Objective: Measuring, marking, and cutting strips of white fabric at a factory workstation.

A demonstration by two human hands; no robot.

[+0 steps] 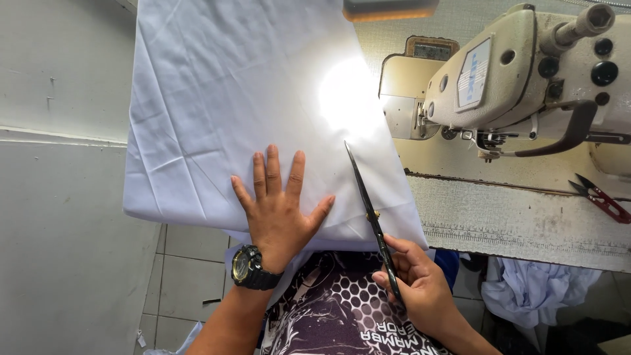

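A large sheet of white cloth (217, 92) lies spread over the table and hangs past its near edge. My left hand (279, 204) presses flat on the cloth near that edge, fingers spread, with a black wristwatch (250, 268) on the wrist. My right hand (417, 279) grips the handles of long black scissors (369, 207). The blades point away from me and lie over the cloth's right part, just right of my left hand. I cannot tell whether the blades are apart.
A cream industrial sewing machine (526, 72) stands on the worn table (519, 223) at the right. Small red-handled thread snips (601, 197) lie near the right edge. A lamp glare brightens the cloth's middle. More pale cloth (532, 289) hangs below the table. Tiled floor lies at lower left.
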